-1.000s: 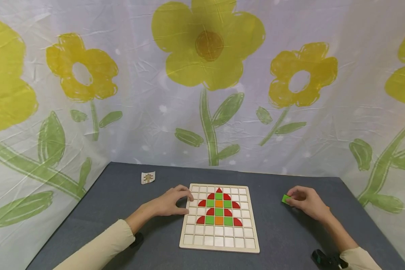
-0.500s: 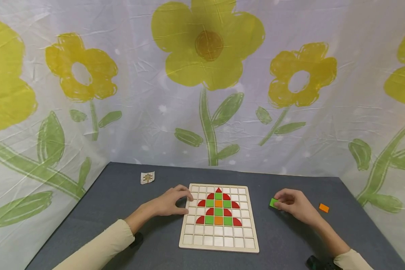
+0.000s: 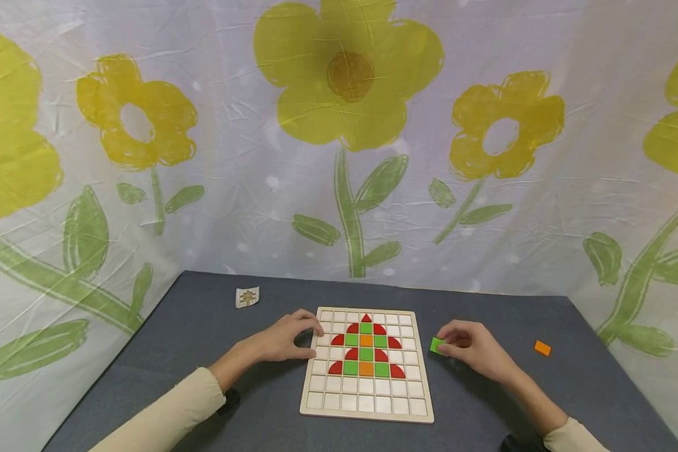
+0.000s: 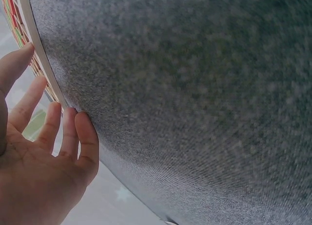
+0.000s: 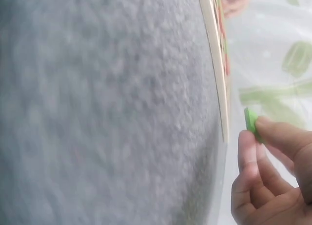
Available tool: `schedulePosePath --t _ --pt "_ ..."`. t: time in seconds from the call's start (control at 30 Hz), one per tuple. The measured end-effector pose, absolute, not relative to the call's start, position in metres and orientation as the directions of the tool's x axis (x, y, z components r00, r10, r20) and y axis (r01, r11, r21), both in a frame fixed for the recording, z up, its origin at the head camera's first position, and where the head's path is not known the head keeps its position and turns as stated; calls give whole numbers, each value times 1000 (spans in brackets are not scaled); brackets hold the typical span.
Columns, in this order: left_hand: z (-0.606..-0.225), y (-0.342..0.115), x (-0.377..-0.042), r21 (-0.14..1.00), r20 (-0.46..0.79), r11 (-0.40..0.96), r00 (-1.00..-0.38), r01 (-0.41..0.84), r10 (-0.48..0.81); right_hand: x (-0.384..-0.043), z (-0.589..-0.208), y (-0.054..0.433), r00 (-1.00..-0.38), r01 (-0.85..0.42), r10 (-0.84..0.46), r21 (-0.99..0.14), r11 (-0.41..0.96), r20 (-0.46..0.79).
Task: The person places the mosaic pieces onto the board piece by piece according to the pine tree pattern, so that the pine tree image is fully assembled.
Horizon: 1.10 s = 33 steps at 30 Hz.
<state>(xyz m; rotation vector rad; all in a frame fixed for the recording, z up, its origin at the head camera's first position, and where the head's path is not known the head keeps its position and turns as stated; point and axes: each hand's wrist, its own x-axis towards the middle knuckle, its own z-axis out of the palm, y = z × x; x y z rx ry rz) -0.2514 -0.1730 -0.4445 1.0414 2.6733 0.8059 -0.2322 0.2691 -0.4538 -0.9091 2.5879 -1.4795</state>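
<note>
A wooden grid board lies on the dark table, with red, green and orange tiles set in a tree shape in its upper rows. My left hand rests at the board's left edge, thumb and fingers spread and touching the rim. In the left wrist view those fingertips lie along the rim. Just right of the board, my right hand pinches a green square tile between thumb and fingers. The right wrist view shows the tile held up by its edge, apart from the board.
An orange tile lies on the table to the right of my right hand. At the back left is a small pattern card. A flower-printed curtain hangs behind the dark table.
My right hand has carried the green tile leftward, close to the board's right edge. The orange tile, earlier mostly behind the hand, now shows fully. The left hand stays put.
</note>
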Motion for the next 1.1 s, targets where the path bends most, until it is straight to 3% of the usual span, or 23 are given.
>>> schedulePosePath --t 0.57,1.1 --pt "-445 -173 -250 547 40 614 -750 569 660 -215 -442 221 -782 -412 -600 -863 293 169" --pt "-444 -173 -250 543 39 615 -750 571 661 -206 -437 181 -698 -461 -687 -861 215 202"
